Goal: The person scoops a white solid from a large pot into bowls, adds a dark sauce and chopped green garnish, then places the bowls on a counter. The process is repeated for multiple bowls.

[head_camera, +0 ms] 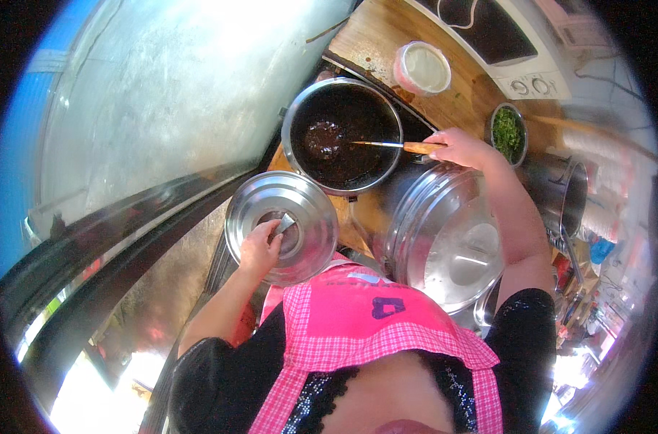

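My left hand [261,247] grips the handle of a round metal pot lid [307,217], held to the near left of a wide pot [291,122]. Dark liquid [356,114] fills much of that pot, with a shiny bubbly patch left of its middle. In my right hand [459,147] is a utensil with a wooden handle [422,147] and a thin metal shaft [383,144]. It reaches over the pot's right rim, and its far end is lost in the dark liquid.
A large steamer-like metal vessel [459,255] stands below my right forearm. Farther back are a pink tub with a pale top [424,68], a bowl of chopped greens [507,133] and a white appliance [535,81]. A tall metal pot [557,190] sits at right, a cloudy glass panel [171,108] at left.
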Demonstrator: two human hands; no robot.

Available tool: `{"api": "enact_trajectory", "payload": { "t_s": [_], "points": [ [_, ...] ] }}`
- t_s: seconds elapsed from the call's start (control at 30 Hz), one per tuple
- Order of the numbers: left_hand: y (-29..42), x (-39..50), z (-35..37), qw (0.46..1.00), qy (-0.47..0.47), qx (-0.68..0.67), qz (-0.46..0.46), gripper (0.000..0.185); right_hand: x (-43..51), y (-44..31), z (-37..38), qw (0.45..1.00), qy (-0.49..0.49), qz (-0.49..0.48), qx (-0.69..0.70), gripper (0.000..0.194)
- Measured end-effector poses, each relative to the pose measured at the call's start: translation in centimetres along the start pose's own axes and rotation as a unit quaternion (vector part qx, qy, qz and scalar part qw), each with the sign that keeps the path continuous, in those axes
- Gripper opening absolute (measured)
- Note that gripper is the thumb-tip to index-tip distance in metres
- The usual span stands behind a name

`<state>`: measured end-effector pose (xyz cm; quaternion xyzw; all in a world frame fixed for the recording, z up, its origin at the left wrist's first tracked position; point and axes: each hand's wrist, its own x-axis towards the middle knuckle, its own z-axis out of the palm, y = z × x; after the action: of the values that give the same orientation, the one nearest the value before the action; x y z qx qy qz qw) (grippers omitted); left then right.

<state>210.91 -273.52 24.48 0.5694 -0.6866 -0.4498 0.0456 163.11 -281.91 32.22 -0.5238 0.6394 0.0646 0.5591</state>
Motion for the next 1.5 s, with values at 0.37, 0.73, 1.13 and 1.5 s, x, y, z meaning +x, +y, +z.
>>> {"api": "enact_trajectory", "payload": {
  "t_s": [0.37,0.73,1.13,1.5],
  "points": [
    [0.1,-0.2,0.2,1.000,-0.015,0.006,-0.016,0.035,-2.5,1.3,-1.6,0.998,-0.011,0.023,0.065,0.035],
    [0.4,0.1,-0.2,1.000,-0.019,0.019,0.003,0.034,-6.9,1.3,-2.9,0.996,0.060,-0.056,0.047,0.041],
    [1.1,0.4,-0.5,1.000,-0.007,-0.001,-0.005,0.033,-16.3,5.6,-5.2,0.942,0.193,0.009,0.275,0.044],
    [1.3,0.6,-0.3,1.000,-0.012,0.011,0.008,0.032,-15.6,6.9,-3.9,0.914,0.359,0.052,0.185,0.041]
  ]
}}
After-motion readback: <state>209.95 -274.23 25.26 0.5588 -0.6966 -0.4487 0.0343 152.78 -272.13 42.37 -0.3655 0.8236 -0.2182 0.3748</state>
